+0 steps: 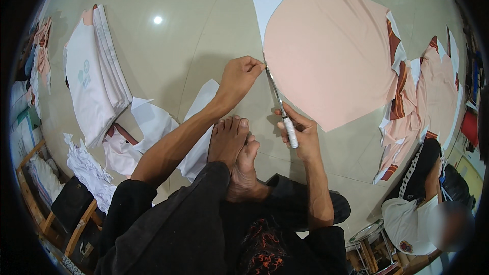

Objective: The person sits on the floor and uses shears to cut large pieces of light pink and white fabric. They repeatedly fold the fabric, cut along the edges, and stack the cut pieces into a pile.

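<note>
Scissors lengthwise along cloth, pointing toward far edge of floor; right hand curled round handle; left hand forward, pinching cloth

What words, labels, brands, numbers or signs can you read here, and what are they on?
None can be read.
Folded white cloth: pale blue-green mark, too small and blurred to read.
Other person's white shirt: small round-edged badge, too small to read.
Black shirt: orange swirly print, no readable lettering.
Peach cloth and scissors: no text seen.
</note>
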The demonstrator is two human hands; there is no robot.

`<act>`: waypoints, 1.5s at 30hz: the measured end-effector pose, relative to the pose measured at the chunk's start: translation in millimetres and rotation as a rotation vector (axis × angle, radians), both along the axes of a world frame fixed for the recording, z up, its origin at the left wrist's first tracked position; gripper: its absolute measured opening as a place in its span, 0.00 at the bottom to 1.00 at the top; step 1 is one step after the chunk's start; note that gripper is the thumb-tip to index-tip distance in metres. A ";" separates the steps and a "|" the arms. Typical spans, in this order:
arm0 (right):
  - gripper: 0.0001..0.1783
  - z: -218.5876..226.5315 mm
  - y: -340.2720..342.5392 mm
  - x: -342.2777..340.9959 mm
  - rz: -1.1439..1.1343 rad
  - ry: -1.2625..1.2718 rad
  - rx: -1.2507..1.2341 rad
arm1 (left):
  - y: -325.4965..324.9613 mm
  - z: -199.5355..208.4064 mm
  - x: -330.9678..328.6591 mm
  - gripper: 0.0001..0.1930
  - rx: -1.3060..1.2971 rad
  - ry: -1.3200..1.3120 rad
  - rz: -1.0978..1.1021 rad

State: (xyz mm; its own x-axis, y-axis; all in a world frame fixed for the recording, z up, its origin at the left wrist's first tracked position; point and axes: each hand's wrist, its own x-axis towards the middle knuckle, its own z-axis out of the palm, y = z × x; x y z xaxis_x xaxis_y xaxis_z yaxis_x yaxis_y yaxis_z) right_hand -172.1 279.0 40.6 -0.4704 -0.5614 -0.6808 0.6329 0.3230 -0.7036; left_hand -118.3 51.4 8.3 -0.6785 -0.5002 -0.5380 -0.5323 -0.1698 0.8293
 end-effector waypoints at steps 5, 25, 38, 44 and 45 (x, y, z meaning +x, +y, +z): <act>0.31 -13.0 13.2 28.6 0.104 0.293 -0.071 | -7.7 7.2 5.8 0.09 -0.359 0.039 0.105; 0.32 -20.9 -26.7 50.5 -0.362 -0.204 -0.283 | -17.3 14.7 -9.7 0.17 -0.326 -0.054 -0.084; 0.31 -23.9 -18.5 30.5 -0.296 -0.203 -0.256 | -9.6 15.7 -16.6 0.16 -0.395 -0.156 -0.084; 0.30 1.5 -29.1 21.7 -0.125 0.015 0.010 | -8.8 7.4 -11.9 0.13 -0.405 -0.085 -0.028; 0.30 6.4 -31.5 24.0 -0.099 0.047 0.063 | -8.1 8.3 -11.0 0.13 -0.383 -0.070 -0.005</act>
